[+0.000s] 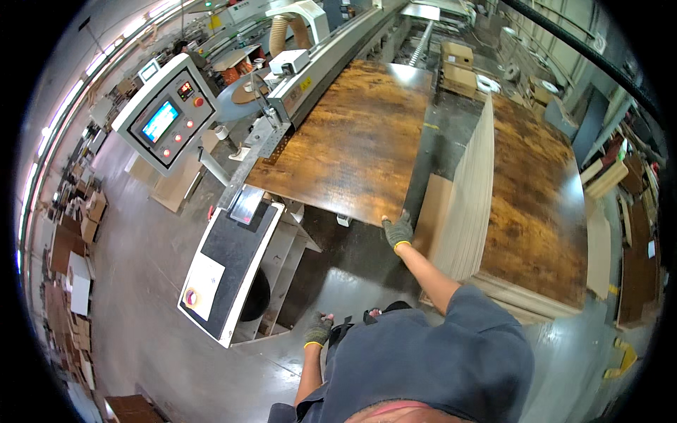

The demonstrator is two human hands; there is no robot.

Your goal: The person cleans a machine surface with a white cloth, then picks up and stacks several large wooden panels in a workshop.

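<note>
A large wood-grain panel [345, 134] lies flat on the edge-banding machine, its far left edge along the machine's long beam [310, 77]. At the panel's near right corner my right hand [398, 233], in a grey-green knit glove with a yellow cuff, grips the edge. My left hand [319, 330], in a matching glove, hangs low beside my body, apart from the panel. Its fingers are loosely bent and nothing shows in them. To my right rises a tall stack of similar panels [532, 204], brown wood grain on top with pale edges.
A control box [169, 113] with a lit screen and buttons stands at the left. Nearer is a side table [236, 243] with a dark top, bearing a paper sheet [204, 285] and a tape roll [191, 297]. Cardboard boxes [458, 67] sit beyond the stack. A yellow bracket [620, 358] lies at right.
</note>
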